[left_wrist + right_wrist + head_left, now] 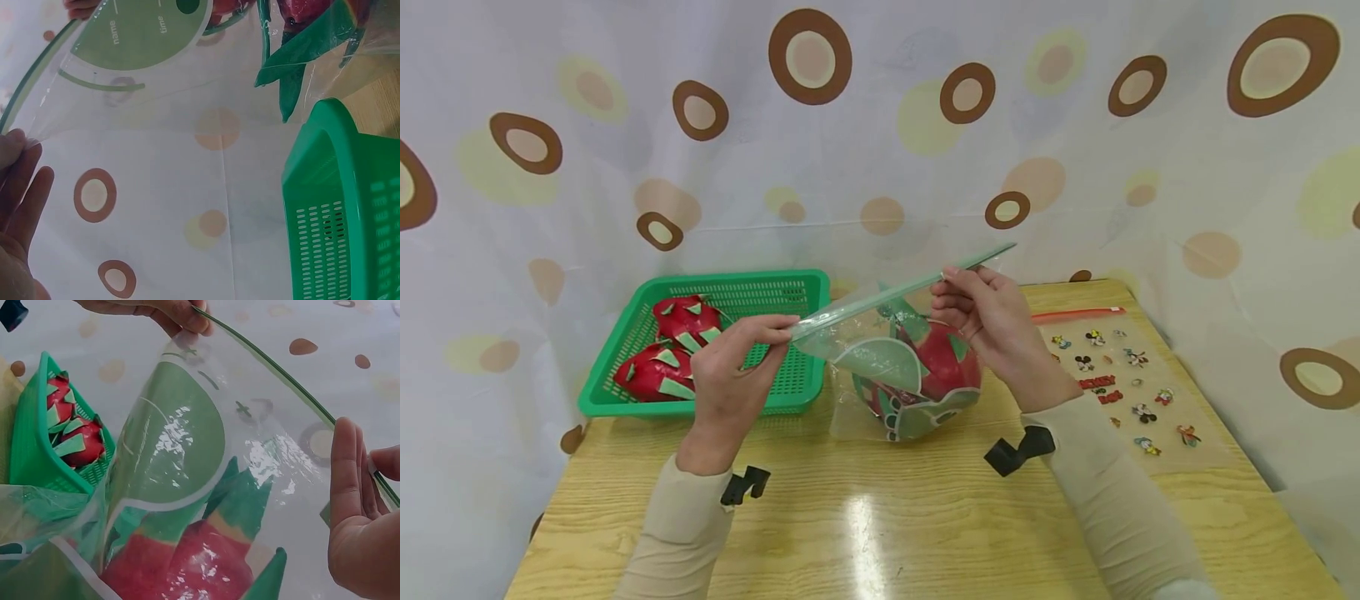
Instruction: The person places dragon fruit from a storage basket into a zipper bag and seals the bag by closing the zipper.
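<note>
My left hand [730,379] pinches the left end of the green zip strip [901,288] along the top of a clear zip bag [901,367], thumb and fingertips pressed together on the plastic, while my right hand [992,321] pinches the same strip further right, so the seal runs taut between the two grips and slants upward to the right. The bag hangs from that strip with its bottom resting on the wooden counter [925,517], roughly in the middle and a little far from me. Inside it sits a red dragon fruit [951,358] with green scales, seen partly through the green printed label on the bag's front. Just left of the bag, on the far left part of the counter, stands a green plastic basket [790,287] holding two more dragon fruits [673,350]. On the right side of the counter lies a flat clear bag with cartoon prints [1120,383], its orange seal at the far edge. A dotted curtain [880,125] hangs behind everything.
</note>
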Demonstrator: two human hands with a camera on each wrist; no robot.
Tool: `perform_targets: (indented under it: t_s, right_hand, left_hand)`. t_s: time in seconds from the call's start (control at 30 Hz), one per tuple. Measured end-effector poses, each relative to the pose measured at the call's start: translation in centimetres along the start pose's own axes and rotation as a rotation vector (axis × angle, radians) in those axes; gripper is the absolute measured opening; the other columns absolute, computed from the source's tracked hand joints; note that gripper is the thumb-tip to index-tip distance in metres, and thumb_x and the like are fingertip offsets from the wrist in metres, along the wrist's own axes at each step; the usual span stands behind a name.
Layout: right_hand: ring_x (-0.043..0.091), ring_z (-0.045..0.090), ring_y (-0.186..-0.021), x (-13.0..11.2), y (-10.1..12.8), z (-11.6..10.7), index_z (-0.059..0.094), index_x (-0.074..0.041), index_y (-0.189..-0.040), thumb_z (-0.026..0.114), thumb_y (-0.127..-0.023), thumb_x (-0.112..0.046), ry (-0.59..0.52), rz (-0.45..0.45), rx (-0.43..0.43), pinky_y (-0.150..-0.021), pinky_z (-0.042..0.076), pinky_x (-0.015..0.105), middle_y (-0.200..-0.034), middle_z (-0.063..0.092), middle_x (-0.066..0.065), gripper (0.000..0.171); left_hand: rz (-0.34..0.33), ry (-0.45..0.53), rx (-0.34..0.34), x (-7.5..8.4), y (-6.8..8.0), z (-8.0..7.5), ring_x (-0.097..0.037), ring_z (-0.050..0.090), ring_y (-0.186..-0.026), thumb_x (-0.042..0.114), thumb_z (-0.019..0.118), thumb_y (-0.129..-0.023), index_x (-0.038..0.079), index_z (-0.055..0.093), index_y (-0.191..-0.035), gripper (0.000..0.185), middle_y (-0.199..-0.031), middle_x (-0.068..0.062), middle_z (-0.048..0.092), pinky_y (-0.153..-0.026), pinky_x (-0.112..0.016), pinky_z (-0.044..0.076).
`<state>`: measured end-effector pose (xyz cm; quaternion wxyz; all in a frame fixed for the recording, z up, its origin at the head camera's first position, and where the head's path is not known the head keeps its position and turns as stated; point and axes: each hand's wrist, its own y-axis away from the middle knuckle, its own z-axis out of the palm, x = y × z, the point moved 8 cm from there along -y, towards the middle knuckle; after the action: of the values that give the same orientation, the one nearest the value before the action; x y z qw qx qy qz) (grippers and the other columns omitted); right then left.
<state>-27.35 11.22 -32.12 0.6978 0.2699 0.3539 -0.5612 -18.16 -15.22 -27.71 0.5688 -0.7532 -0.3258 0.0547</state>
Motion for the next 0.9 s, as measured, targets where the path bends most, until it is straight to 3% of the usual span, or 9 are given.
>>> perform_targets:
  t_s: [0.5,0.9]
  right_hand:
    - [0.016,0.073,-0.067,-2.7,-0.2,-3.3,0.066,-0.001,-0.092,0.061,-0.097,-0.008,-0.071,-0.099,0.013,-0.067,0.060,0.025,-0.077,0.073,0.010,0.011]
    - [0.017,0.073,-0.067,-3.9,-0.1,-5.0,0.069,0.000,-0.091,0.063,-0.096,-0.008,-0.096,-0.122,0.041,-0.068,0.060,0.025,-0.077,0.073,0.011,0.011]
  left_hand:
    - [-0.023,0.003,0.017,-0.2,0.3,0.0,-0.028,0.074,-0.088,-0.010,0.079,-0.075,-0.004,0.071,-0.091,0.019,-0.098,-0.014,0.076,-0.090,-0.013,0.051]
    - [-0.059,0.014,0.021,-0.6,0.5,0.0,-0.028,0.075,-0.089,-0.010,0.079,-0.075,-0.004,0.071,-0.091,0.020,-0.099,-0.014,0.077,-0.090,-0.015,0.052]
